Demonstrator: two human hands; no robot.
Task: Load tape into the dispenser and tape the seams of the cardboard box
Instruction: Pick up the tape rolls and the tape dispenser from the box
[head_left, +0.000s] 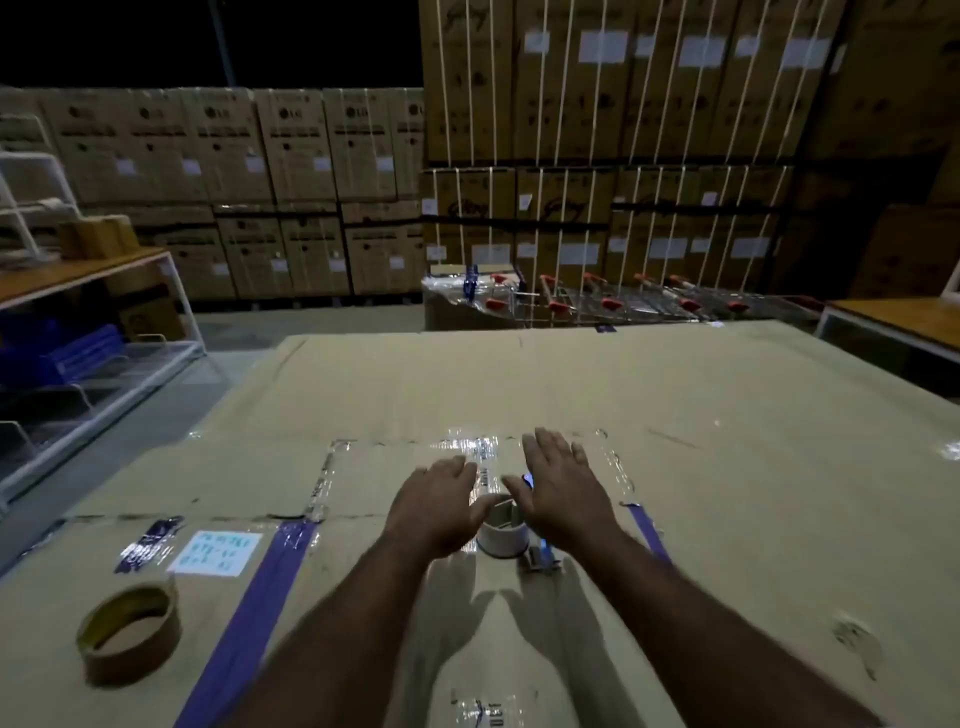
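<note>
Both hands hover palm down over the middle of a large flat cardboard box (675, 395), which fills the lower half of the view. The left hand (435, 506) has its fingers spread and slack, its grip open and holding nothing. The right hand (561, 488) is likewise open, fingers stretched toward 12 o'clock, empty.

Between the two hands, just at 6 o'clock of the gap, sits the dispenser (511, 538): a pale round hub with a metal end sticking out toward 5 o'clock. The left thumb lies right beside the hub; whether it touches cannot be told. A small blue glint shows beside the right thumb.

The tape roll (130, 631), brown and lying flat, rests on the box well apart from the hands, at 8 o'clock of them, near the lower left corner. It is not on the dispenser.

Shiny clear tape (467, 447) runs along a seam at 12 o'clock of the hands and down a seam at their 9 o'clock. A purple strip (249, 613) crosses the cardboard slantwise between the roll and the left forearm; a shorter one (647, 532) shows at 3 o'clock of the right wrist. A white label (217, 552) with handwriting sits at 1 o'clock of the roll.

Beyond the box stand stacked cartons (597, 130), a row of trolleys (623, 304), and a shelf rack (93, 322) at 10 o'clock.
</note>
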